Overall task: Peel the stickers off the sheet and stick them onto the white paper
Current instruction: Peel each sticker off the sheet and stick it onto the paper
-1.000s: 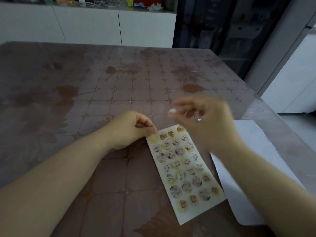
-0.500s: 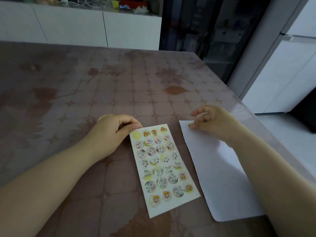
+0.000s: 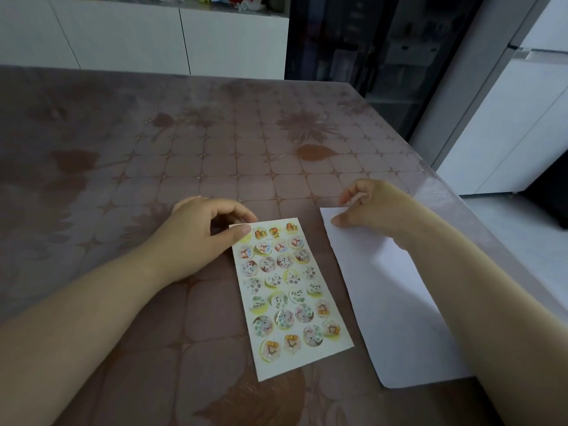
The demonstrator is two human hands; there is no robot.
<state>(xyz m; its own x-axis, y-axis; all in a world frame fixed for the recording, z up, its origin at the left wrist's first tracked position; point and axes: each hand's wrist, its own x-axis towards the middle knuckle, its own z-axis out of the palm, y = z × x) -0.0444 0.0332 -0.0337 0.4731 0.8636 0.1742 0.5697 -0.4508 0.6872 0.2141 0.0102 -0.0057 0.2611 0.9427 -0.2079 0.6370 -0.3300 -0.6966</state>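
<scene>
Head view, dim light. The sticker sheet (image 3: pixel 282 290) lies flat on the desk (image 3: pixel 184 149) at lower centre of the frame, long side running from near the person toward the far edge and skewed slightly left at the top. It carries rows of round picture stickers. The left grip (image 3: pixel 196 238) is at the sheet's upper left corner. Its thumb lies on top of the corner and its index finger curls down to the top edge, so the corner is held in a narrow pinch. The white paper (image 3: pixel 393 302) lies just right of the sheet, apart from it by a thin strip of desk. It is flat and partly covered by the right forearm. The right grip (image 3: pixel 378 210) is at the paper's upper left corner, with the fingers curled in close and the thumb tip pressed down on the paper. It cannot be told whether a sticker sits under that thumb. White cabinets (image 3: pixel 123 35) fill the upper left of the frame, with a dark glass-front cabinet (image 3: pixel 368 41) at upper centre.
</scene>
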